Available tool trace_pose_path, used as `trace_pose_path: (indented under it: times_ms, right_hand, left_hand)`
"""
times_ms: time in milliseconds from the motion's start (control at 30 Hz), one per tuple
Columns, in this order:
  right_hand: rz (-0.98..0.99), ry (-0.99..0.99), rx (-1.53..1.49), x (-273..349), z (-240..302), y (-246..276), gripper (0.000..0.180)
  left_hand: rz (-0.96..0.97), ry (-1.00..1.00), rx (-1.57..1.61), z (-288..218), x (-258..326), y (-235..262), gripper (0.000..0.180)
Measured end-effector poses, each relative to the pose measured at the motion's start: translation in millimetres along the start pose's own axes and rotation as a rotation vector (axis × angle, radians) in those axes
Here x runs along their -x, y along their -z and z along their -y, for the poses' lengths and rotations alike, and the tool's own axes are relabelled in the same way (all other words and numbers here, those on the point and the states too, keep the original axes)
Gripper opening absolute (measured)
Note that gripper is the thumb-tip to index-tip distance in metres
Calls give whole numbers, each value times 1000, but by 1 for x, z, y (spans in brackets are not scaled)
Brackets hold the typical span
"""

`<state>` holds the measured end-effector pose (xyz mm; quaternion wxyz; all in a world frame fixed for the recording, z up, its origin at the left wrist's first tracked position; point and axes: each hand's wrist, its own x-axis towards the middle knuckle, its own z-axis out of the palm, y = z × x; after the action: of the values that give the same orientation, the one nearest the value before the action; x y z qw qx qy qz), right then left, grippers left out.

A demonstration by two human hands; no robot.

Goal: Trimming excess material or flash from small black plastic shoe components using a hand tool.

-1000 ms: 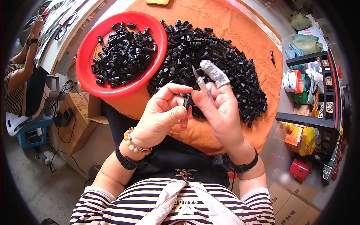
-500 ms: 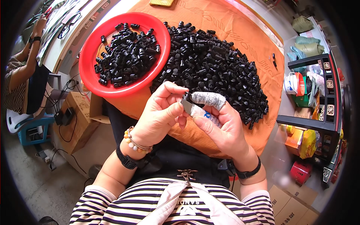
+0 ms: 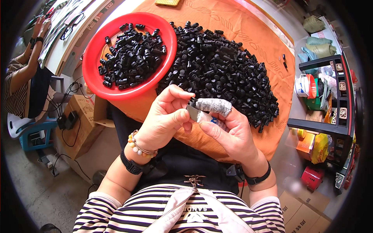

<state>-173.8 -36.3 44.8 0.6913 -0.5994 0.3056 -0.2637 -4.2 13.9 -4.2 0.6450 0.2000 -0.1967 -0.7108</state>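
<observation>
My left hand (image 3: 165, 116) pinches a small black plastic piece (image 3: 192, 101), shaped like a cord lock, between thumb and fingertips. In my right hand (image 3: 235, 134) is a short flat metal blade (image 3: 193, 113), its handle wrapped in white material with blue marks. A grey knitted cover (image 3: 213, 105) sleeves my right index finger, which lies against the black piece. The blade's edge is up at the piece, partly hidden by my left fingers. Just beyond my hands spreads a large heap of similar black pieces (image 3: 225, 73).
A red round basin (image 3: 91, 83) with many black pieces stands left of the heap, on an orange tablecloth (image 3: 248, 27). Two loose pieces (image 3: 284, 62) lie at the right. A dark shelf (image 3: 318, 126) stands beyond the table; a cardboard box (image 3: 79, 124) and another person (image 3: 23, 77) are at left.
My right hand has shifted slightly left, and the blade has turned a little against the black piece. My left hand keeps its pinch. The other person's hands have come closer together.
</observation>
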Motion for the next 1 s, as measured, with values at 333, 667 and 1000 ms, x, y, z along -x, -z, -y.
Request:
trace_pose_path:
  times_ms: [333,667,1000]
  right_hand:
    - [-19,-3,-22,2,0,-2,30]
    - [-81,-112,-275,-6,14,0,33]
    - [-59,-4,-181,-30,10,-13,45]
  left_hand:
    - [26,22,12,2,1,3,30]
    - [1,48,65,2,2,1,31]
    - [5,20,58,9,0,-7,31]
